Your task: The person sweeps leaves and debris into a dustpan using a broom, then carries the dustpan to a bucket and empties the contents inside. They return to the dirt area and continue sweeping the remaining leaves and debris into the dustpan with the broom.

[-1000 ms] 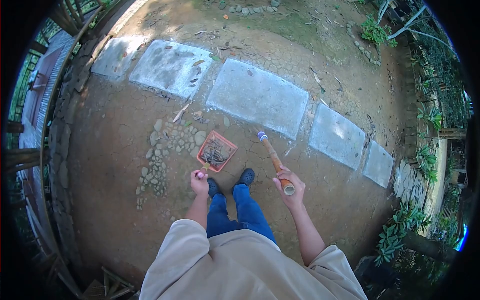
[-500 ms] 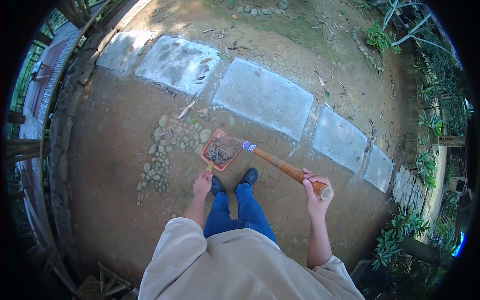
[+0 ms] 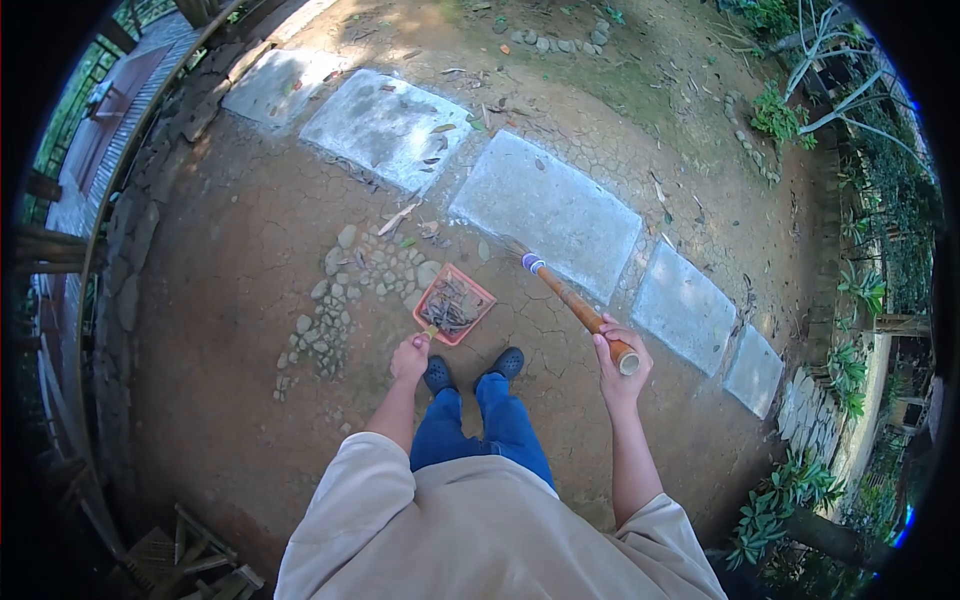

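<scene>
Dustpan (image 3: 480, 298) is gripped by left hand (image 3: 409, 359), apparently level to hold leaves (image 3: 452, 307) beyond it; broom (image 3: 572, 301) is clasped in right hand (image 3: 622, 383).

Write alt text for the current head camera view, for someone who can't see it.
Seen from above, a person's left hand grips the handle of a red dustpan holding dry leaves, while the right hand holds a broom. Pale slabs and small stones lie on bare, cracked ground.
</scene>
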The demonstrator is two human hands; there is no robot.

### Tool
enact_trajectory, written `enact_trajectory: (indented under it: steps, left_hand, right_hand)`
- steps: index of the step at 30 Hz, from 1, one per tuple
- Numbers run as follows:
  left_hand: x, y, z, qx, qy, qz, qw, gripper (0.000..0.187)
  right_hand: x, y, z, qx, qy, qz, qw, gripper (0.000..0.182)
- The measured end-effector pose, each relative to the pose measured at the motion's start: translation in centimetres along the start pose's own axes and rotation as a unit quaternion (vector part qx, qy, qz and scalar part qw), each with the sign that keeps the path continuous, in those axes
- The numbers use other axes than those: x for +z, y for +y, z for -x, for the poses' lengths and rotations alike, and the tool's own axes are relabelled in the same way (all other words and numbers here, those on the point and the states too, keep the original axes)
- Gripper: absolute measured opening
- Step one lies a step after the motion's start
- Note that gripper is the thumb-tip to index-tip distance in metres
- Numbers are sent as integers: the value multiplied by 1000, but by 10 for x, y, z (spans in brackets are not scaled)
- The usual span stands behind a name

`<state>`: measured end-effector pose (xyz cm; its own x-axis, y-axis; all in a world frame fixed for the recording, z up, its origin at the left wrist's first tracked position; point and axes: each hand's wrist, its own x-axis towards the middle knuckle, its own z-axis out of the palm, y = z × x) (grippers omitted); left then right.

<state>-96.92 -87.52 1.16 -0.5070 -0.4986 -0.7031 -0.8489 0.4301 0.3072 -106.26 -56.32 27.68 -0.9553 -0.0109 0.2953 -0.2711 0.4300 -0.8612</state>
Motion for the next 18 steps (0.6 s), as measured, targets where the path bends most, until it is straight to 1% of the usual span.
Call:
enact_trajectory:
  steps: [3, 9, 13, 15, 18]
  left_hand:
    - [-11, -4, 0, -5, 20, 2, 1000, 44]
    - [-18, -3, -7, -18, 43, 10, 999, 41]
    - [-17, -1, -6, -38, 44, -39, 998, 36]
    - [-14, -1, -2, -38, 40, -40, 998, 35]
    - [-3, -2, -4, -38, 46, -42, 997, 36]
  right_hand:
    - [12, 8, -7, -14, -18, 4, 1000, 18]
    - [44, 37, -17, -63, -105, 30, 992, 21]
    - [59, 41, -19, -34, -160, 5, 987, 21]
    - [55, 37, -21, -8, -178, -19, 984, 20]
    - [33, 22, -27, 55, -160, -67, 983, 18]
